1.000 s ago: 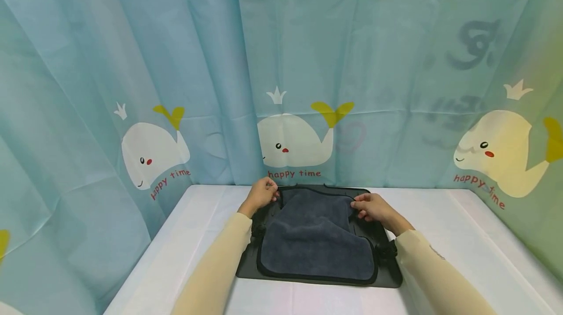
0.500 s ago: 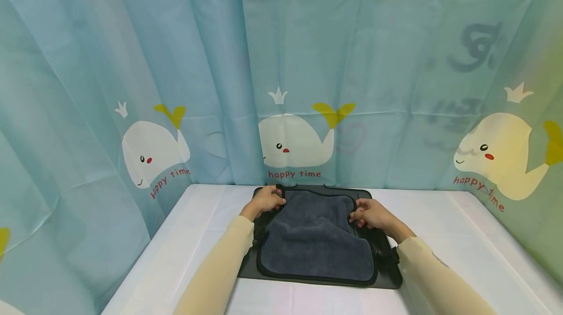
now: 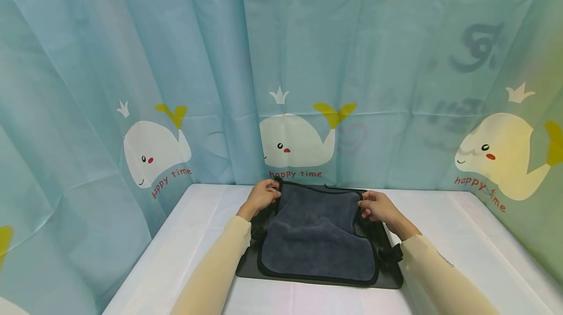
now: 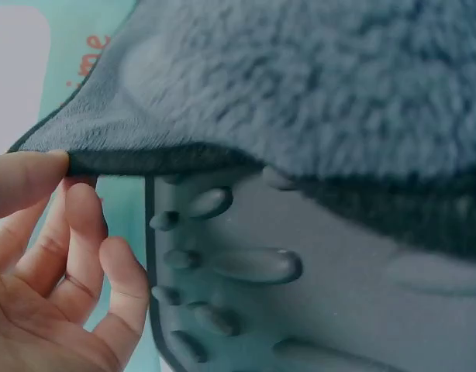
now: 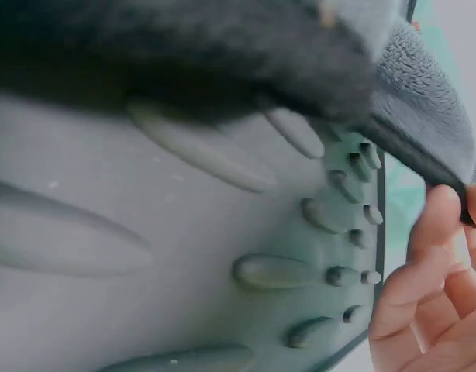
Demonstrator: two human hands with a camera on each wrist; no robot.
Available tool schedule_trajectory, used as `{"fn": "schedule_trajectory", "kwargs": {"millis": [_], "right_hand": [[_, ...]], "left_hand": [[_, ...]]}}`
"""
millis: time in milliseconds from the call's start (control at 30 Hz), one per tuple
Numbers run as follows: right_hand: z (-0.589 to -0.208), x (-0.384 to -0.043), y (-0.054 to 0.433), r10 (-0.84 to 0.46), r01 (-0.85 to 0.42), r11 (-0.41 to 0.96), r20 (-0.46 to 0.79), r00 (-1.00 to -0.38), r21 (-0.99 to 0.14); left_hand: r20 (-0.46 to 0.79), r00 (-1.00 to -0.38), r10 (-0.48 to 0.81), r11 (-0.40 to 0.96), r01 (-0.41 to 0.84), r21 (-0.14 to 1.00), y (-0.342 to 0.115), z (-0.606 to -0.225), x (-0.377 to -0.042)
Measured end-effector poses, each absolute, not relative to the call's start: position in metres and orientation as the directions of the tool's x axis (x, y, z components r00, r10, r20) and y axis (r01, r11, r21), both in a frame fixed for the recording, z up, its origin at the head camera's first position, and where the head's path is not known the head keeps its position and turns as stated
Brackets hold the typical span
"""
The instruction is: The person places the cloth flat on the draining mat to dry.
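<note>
A dark grey plush cloth (image 3: 316,251) with black edging lies over a black board (image 3: 390,276) that has raised oval bumps, seen in both wrist views. My left hand (image 3: 261,195) pinches the cloth's far left corner between thumb and fingers, lifted off the board. At the far right corner, my right hand (image 3: 380,208) pinches the edging in the same way. In the left wrist view the left thumb presses on the black trim (image 4: 145,161). The cloth's near half lies flat, with a wrinkle across its middle.
Black clips or straps (image 3: 390,253) show on the board's right side, and similar dark parts (image 3: 258,233) on the left. A white table (image 3: 462,237) bears the board. Behind it hangs a blue-green curtain (image 3: 396,149) printed with whales.
Both hands first moved a little nearer, then rose and spread slightly apart with the cloth's far corners. The far edge is now raised and stretched wider; the near part has stayed put.
</note>
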State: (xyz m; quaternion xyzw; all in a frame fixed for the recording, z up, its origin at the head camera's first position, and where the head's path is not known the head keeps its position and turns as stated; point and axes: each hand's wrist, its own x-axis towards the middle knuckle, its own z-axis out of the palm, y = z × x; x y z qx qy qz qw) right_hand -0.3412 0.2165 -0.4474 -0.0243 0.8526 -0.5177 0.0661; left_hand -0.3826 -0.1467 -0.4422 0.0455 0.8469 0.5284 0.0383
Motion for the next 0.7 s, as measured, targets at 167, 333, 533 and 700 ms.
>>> {"fn": "schedule_trajectory", "kwargs": {"millis": [167, 333, 533, 700], "right_hand": [[-0.44, -0.344, 0.215, -0.064, 0.004, 0.483, -0.039, -0.997, -0.875], [-0.437, -0.349, 0.209, -0.033, -0.008, 0.463, -0.008, -0.999, -0.886], [-0.448, -0.349, 0.208, -0.091, 0.019, 0.473, -0.071, -0.993, -0.881], [-0.458, -0.346, 0.21, -0.102, 0.06, 0.494, -0.126, -0.987, -0.867]], "left_hand": [[0.007, -0.998, 0.058, 0.427, 0.031, 0.904, -0.149, -0.44, -0.382], [0.037, -0.999, 0.006, 0.43, 0.036, 0.902, -0.149, -0.441, -0.381], [0.042, -0.999, 0.023, 0.432, 0.048, 0.901, -0.15, -0.449, -0.378], [0.042, -0.998, 0.046, 0.481, 0.059, 0.874, -0.15, -0.453, -0.374]]}}
